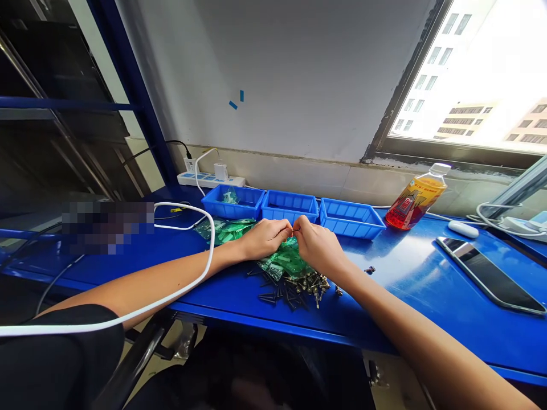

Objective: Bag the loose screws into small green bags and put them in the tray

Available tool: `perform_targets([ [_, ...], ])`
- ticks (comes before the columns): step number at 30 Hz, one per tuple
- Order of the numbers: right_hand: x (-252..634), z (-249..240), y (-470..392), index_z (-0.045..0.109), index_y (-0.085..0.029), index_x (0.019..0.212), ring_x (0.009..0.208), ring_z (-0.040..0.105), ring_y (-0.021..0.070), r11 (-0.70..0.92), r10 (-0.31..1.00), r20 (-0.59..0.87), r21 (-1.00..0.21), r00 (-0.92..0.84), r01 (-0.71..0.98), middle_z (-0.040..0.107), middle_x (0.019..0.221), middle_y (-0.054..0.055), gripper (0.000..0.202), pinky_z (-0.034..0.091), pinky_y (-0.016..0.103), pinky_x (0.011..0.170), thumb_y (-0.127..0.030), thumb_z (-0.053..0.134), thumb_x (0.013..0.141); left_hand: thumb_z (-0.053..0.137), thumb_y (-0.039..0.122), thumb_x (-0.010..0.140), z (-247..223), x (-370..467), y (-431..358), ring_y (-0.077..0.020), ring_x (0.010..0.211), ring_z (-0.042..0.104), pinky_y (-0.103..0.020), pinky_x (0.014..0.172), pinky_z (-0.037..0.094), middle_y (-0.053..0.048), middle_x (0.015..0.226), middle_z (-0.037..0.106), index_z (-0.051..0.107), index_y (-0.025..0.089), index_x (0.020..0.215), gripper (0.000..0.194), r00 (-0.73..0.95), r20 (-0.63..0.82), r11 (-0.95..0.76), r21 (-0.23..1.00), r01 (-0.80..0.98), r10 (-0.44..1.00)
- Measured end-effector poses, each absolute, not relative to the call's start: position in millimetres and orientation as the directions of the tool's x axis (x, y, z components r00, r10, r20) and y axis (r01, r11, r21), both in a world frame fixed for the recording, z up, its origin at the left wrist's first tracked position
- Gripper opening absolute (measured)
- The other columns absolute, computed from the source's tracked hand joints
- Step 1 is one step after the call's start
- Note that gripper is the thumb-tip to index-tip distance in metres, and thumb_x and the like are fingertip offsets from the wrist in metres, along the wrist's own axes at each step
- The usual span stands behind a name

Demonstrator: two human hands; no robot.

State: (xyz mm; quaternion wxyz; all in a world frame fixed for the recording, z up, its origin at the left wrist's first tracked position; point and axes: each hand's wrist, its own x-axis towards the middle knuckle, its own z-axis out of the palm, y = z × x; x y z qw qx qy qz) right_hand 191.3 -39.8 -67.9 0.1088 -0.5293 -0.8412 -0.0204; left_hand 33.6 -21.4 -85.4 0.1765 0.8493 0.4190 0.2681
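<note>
My left hand [267, 238] and my right hand [318, 245] meet above the table with fingertips pinched together. Between them they grip the top edge of a clear plastic bag [288, 261] with green pieces in it, though the fingers cover most of that edge. Below the hands lies a heap of dark screws [284, 293]. Beside it, under my right hand, sits a pile of brass-coloured metal fittings [314, 283]. More clear bags with green contents [228, 230] lie to the left of my left hand.
Three blue bins [290, 208] stand in a row behind my hands; the left one holds a small bag. A drink bottle [416, 199], a phone [489, 276] and a white case [463, 229] are at right. A white cable [209, 250] loops across my left arm.
</note>
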Motion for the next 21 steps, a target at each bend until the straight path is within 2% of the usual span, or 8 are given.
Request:
perform_targets([
  [7, 190.5, -66.4, -39.2, 0.048, -0.016, 0.101, 0.079, 0.064, 0.0223, 0.407, 0.903, 0.166, -0.035, -0.396, 0.913, 0.068, 0.091, 0.010, 0.022, 0.030, 0.026, 0.053, -0.019, 0.027, 0.094, 0.043, 0.030, 0.089, -85.4, 33.8, -23.6, -0.0137, 0.061, 0.054, -0.024, 0.059, 0.039, 0.001, 0.068, 0.059, 0.051, 0.016, 0.099, 0.019, 0.491, 0.318, -0.578, 0.565, 0.588, 0.811],
  [11, 190.0, -66.0, -39.8, 0.049, -0.016, 0.099, 0.079, 0.065, 0.0232, 0.404, 0.904, 0.166, -0.028, -0.395, 0.914, 0.068, 0.089, 0.010, 0.024, 0.031, 0.027, 0.053, -0.022, 0.027, 0.094, 0.040, 0.030, 0.090, -84.8, 34.0, -24.1, -0.0134, 0.060, 0.052, -0.024, 0.058, 0.038, 0.000, 0.068, 0.059, 0.054, 0.016, 0.090, 0.020, 0.492, 0.315, -0.579, 0.545, 0.606, 0.812],
  [17, 192.1, -67.3, -39.4, 0.048, -0.017, 0.105, 0.082, 0.064, 0.0220, 0.452, 0.880, 0.226, -0.128, -0.418, 0.883, 0.069, 0.096, 0.008, 0.021, 0.033, 0.027, 0.057, -0.022, 0.032, 0.093, 0.036, 0.028, 0.091, -82.7, 35.2, -24.1, -0.0130, 0.060, 0.051, -0.025, 0.059, 0.037, -0.001, 0.070, 0.060, 0.054, 0.016, 0.084, 0.022, 0.455, 0.294, -0.537, 0.565, 0.627, 0.841],
  [21, 192.9, -68.5, -38.2, 0.050, -0.018, 0.104, 0.083, 0.064, 0.0204, 0.454, 0.877, 0.243, -0.141, -0.414, 0.880, 0.069, 0.093, 0.007, 0.020, 0.033, 0.026, 0.058, -0.021, 0.036, 0.091, 0.034, 0.027, 0.092, -82.0, 35.4, -24.0, -0.0133, 0.062, 0.052, -0.025, 0.060, 0.038, -0.001, 0.070, 0.060, 0.053, 0.017, 0.078, 0.026, 0.464, 0.294, -0.545, 0.547, 0.635, 0.835],
])
